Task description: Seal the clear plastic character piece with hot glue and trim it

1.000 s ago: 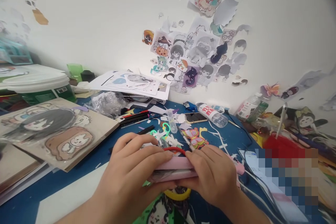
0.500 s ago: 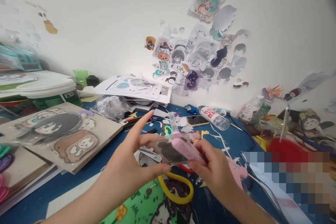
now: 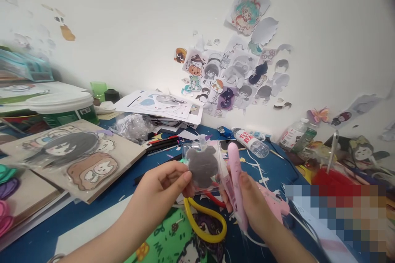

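- Above the table [image 3: 126, 181], over the clutter at its middle, holds up a clear pouch [image 3: 188, 154] with a dark gray, bear-like shape [image 3: 203, 166] inside.
- With the left hand [image 3: 173, 181], pinches the pouch's lower left side, thumb in front, the other fingers partly lost behind the plastic.
- With the right hand [image 3: 253, 193], has a grip around a pink two-armed tool [image 3: 236, 176], near upright; fingertips just visible past its left side, the remaining finger lengths hidden behind.
- At the pouch's right edge, cannot tell between touching the tool and merely overlapping it in view, nor between inside and in front of its narrow gap.
- Below the pouch, a yellow loop handle [image 3: 211, 238] in plain sight, and a red handle [image 3: 216, 199] partly covered.
- Along the bottom, a green printed sheet [image 3: 166, 234], cut off.
- Past the tool's upper end, a phone [image 3: 230, 145], half concealed; beside it, a bottle [image 3: 253, 144] on its side, lettering hard to read.
- Behind the right wrist, a pink gun-shaped object [image 3: 277, 203], partly covered.
- At lower right, a blocky mosaic [image 3: 348, 213], contents beneath unreadable.
- On the wall, pasted cutouts [image 3: 240, 70], the smallest too faint to make out.
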The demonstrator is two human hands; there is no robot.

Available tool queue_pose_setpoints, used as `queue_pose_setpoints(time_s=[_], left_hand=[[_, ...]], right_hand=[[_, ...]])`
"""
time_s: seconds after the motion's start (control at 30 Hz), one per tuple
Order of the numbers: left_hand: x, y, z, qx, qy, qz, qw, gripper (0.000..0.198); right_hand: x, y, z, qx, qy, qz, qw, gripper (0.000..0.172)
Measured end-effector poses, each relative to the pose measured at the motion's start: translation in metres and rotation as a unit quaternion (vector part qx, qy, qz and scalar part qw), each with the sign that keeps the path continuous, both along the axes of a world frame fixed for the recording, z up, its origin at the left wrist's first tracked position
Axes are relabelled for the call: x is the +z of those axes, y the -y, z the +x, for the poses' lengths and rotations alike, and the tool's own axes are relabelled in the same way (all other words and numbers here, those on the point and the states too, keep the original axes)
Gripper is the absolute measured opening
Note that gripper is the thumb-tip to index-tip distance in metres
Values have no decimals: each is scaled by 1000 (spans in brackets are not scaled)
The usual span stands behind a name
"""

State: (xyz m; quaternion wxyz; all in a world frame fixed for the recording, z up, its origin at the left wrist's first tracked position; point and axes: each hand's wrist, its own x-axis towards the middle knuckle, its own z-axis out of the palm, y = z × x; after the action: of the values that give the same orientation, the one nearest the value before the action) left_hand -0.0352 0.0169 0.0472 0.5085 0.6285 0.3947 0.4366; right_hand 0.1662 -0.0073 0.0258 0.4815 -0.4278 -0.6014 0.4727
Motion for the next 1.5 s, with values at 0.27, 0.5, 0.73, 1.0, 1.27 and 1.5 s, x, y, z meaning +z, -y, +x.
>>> queue_pose_setpoints(time_s=[0.27, 0.5, 0.73, 1.0, 1.27, 1.5], left_hand=[[-1, -1, 1, 45, 34, -9, 998, 22], [-5, 3, 3, 68, 43, -25, 997, 23], [-13, 10, 7, 98, 76, -13, 992, 23], [-15, 13, 11, 102, 69, -12, 992, 23], [-16, 14, 13, 75, 94, -36, 992, 26], [-10, 13, 17, 43, 126, -104, 986, 25]], right_hand=[[-4, 2, -13, -33, 7, -7, 999, 48], [-7, 5, -16, -53, -14, -43, 998, 48], [-5, 4, -17, -72, -51, -59, 994, 48], [-3, 4, -16, -81, -56, -57, 993, 50], [6, 4, -13, -76, -5, -41, 996, 47], [-3, 1, -3, -105, 69, 30, 992, 39]])
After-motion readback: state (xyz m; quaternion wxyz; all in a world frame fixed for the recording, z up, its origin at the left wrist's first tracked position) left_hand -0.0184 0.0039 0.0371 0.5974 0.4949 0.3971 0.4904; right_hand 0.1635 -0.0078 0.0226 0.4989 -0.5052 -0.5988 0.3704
